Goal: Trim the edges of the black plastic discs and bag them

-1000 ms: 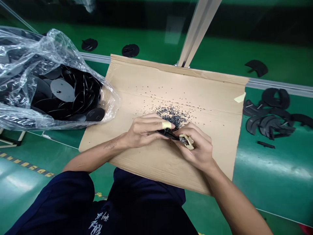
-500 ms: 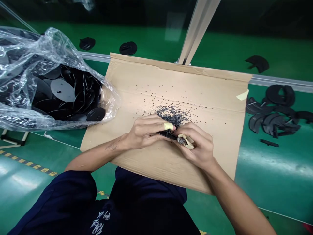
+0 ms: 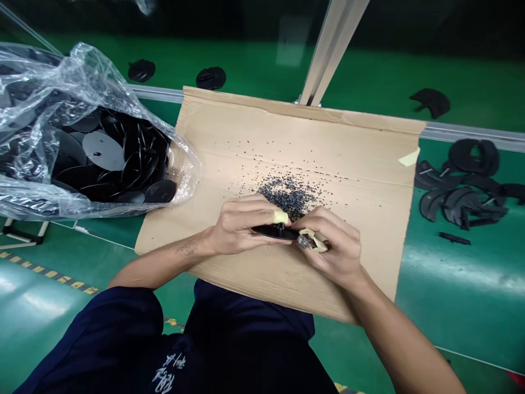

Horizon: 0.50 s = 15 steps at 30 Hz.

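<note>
A clear plastic bag [image 3: 49, 104] full of round black discs [image 3: 102, 150] lies at the left of the green tabletop [image 3: 451, 284]. A brown cardboard sheet [image 3: 328, 148] lies in the middle, with tiny black bits [image 3: 289, 191] heaped on it. Curved black pieces [image 3: 459, 200] sit piled at the right.

Worktop: a glossy green surface [image 3: 451, 306] runs off to the right, covered in the middle by a brown cardboard sheet [image 3: 328, 142].
Rail: a silver metal rail [image 3: 471, 132] crosses the worktop from left to right, just behind the cardboard.
Post: a pale metal post [image 3: 328, 49] rises at a slant from the rail.
Far side: the green continues beyond the rail and ends at a dark band [image 3: 430, 22], perhaps a wall in shadow.
Floor: green [image 3: 36, 339], with yellow-and-black striped tape [image 3: 49, 276] at the lower left.
Light: soft white glare lies on worktop and floor.
</note>
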Each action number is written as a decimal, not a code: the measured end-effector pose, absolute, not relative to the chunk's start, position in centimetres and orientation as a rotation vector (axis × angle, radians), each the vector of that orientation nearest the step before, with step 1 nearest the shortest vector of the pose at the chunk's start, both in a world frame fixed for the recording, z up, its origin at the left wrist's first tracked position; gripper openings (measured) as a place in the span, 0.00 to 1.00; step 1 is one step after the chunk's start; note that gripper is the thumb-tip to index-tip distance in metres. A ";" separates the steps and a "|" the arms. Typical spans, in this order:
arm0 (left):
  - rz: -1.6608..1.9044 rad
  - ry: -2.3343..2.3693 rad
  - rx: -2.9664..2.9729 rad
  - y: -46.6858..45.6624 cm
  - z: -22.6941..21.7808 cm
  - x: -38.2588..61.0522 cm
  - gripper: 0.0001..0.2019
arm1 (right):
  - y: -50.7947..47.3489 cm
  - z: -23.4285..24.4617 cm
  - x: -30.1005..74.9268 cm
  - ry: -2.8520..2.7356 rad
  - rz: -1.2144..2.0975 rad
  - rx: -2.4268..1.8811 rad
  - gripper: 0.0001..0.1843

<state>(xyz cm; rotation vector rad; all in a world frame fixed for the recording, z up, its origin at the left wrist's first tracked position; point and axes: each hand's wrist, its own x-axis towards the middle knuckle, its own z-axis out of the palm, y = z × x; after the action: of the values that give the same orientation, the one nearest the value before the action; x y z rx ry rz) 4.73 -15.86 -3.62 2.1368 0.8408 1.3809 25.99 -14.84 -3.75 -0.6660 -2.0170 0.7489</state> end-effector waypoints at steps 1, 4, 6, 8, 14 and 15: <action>1.385 0.838 2.130 -15.9 -3.6 4.8 0.07 | -14.8 -3.7 26.0 -2.011 0.762 -0.662 0.06; 1.392 0.821 2.120 -16.0 -3.5 4.9 0.07 | -14.8 -3.6 26.1 -2.004 0.771 -0.669 0.05; 1.398 0.840 2.105 -16.1 -3.4 5.1 0.07 | -14.9 -3.5 26.0 -2.001 0.781 -0.665 0.05; 1.413 0.873 2.090 -16.3 -3.3 5.3 0.08 | -14.9 -3.4 26.0 -1.995 0.804 -0.654 0.05; 1.416 0.901 2.084 -16.5 -3.2 5.4 0.08 | -15.0 -3.4 26.0 -1.982 0.811 -0.650 0.06; 1.415 0.892 2.082 -16.4 -3.3 5.3 0.07 | -15.0 -3.4 26.1 -1.981 0.801 -0.651 0.06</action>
<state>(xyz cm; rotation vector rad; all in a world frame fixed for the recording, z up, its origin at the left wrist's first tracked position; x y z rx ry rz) 5.33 -16.44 -3.30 2.0819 0.8922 1.4151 26.06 -15.00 -3.42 -0.6506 -1.9806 0.8006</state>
